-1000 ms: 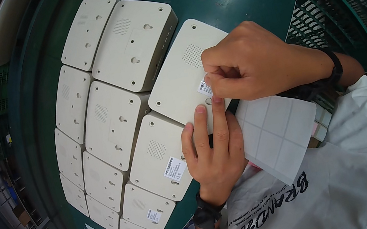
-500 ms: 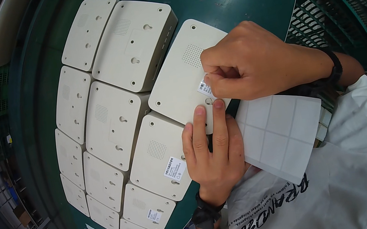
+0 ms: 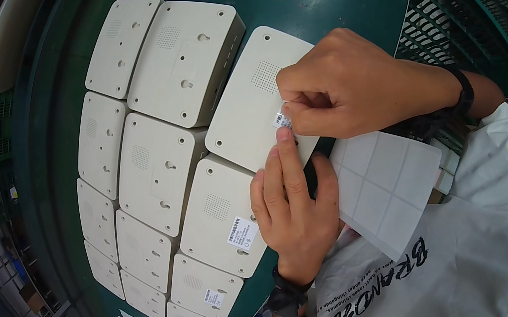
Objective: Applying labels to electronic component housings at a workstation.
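At left, take the printed label (image 3: pixel 242 233) on the adjoining white case (image 3: pixel 213 216) as guide. With left hand (image 3: pixel 297 208) unclenched, a fingertip (image 3: pixel 284 135) against the half-covered label (image 3: pixel 281 120) on the case under both hands (image 3: pixel 247 111), smooth gently; with right hand (image 3: pixel 337 89) pinched on that label, lower evenly.

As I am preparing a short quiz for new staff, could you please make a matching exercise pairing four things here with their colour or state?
Things:
1. Left hand
2. Right hand
3. Sheet
4. Crate

Colours or states:
A. Green, with slotted walls
B. Fingers bunched at the label
C. Pale, marked in a grid
D. Fingers stretched out over the box

Pairs: 1-D, 2-B, 3-C, 4-A
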Action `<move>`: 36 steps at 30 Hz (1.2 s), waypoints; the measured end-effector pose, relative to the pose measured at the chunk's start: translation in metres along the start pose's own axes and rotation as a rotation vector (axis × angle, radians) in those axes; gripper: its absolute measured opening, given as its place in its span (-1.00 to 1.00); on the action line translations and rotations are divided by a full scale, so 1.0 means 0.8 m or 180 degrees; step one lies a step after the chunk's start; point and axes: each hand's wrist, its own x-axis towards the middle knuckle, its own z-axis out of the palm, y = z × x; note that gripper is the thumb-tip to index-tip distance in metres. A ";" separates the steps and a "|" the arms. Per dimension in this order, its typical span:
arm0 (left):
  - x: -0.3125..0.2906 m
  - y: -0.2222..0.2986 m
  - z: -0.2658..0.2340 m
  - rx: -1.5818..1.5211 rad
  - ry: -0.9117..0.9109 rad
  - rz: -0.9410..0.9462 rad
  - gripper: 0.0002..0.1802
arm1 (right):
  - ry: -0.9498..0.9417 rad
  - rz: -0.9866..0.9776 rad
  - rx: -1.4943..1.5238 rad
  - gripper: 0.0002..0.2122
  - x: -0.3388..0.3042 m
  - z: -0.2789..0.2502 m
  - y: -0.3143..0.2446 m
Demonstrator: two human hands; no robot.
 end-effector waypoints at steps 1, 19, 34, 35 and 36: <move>0.001 0.001 0.000 0.0013 -0.0017 -0.0066 -0.97 | -0.0015 -0.0003 0.0005 -0.81 0.000 -0.001 0.000; 0.013 0.003 -0.010 -0.0193 -0.0313 -0.0256 -0.91 | -0.0006 -0.0014 0.0065 -0.82 0.000 -0.001 0.001; 0.011 -0.009 -0.020 -0.0764 -0.0598 -0.0226 -0.84 | -0.0101 0.0076 0.0142 -0.81 0.003 -0.004 -0.003; 0.011 -0.008 -0.019 -0.0782 -0.0565 -0.0243 -0.84 | -0.0134 0.0108 0.0126 -0.80 0.003 -0.006 -0.004; 0.012 -0.007 -0.019 -0.0776 -0.0590 -0.0241 -0.84 | -0.0136 0.0105 0.0118 -0.80 0.004 -0.008 -0.004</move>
